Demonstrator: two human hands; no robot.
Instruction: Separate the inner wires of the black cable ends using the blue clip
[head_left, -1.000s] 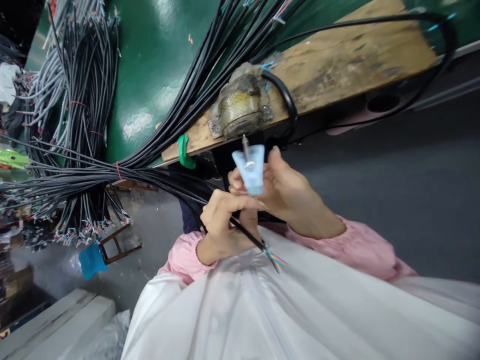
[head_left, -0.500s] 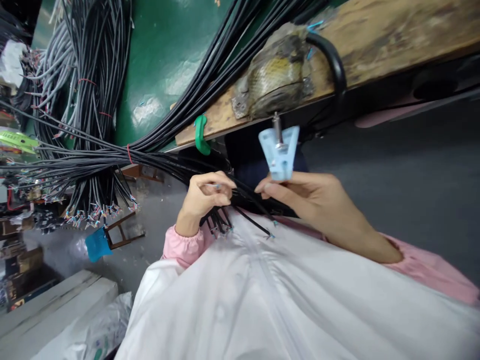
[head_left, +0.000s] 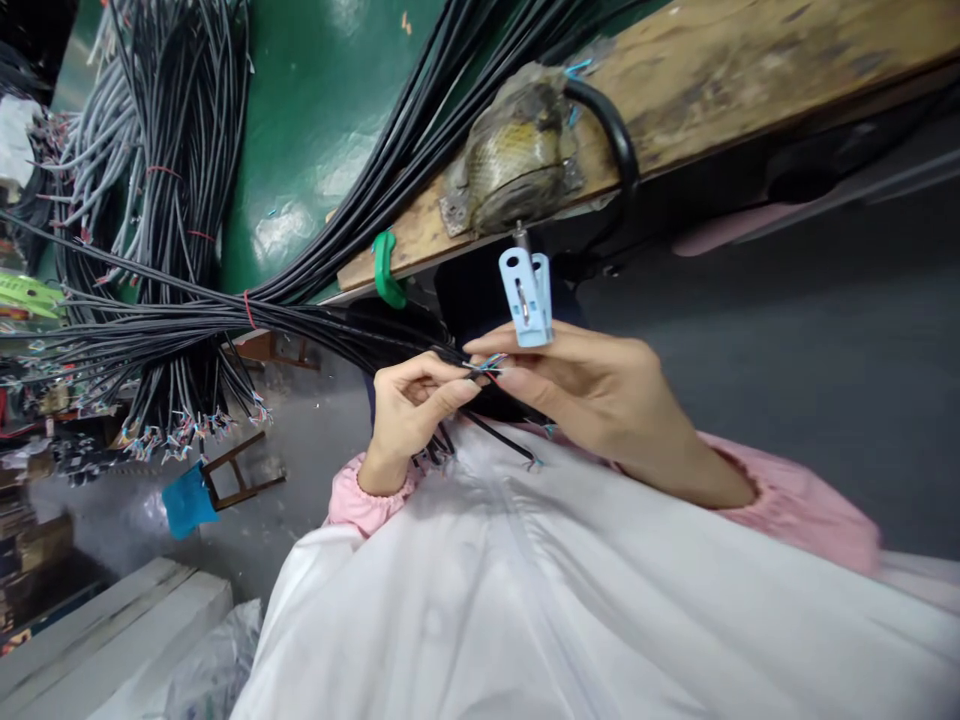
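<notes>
Cable end (head_left: pixel 486 368), its coloured wires showing, sits between my two hands, just below the light-blue clip (head_left: pixel 529 300). My left hand (head_left: pixel 405 405) pinches it between thumb and forefinger. My right hand (head_left: pixel 607 385) has thumb and forefinger at the wire tips; whether they grip them I cannot tell. Above the clip, a yellowish wrapped housing (head_left: pixel 517 155) sits on the wooden board (head_left: pixel 720 90), with a green clamp (head_left: pixel 385 270) at the board's edge.

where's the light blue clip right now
In the head view, the light blue clip is a little right of centre, just below the wrapped housing on the wooden board, its lower end seen against the right hand.
</notes>
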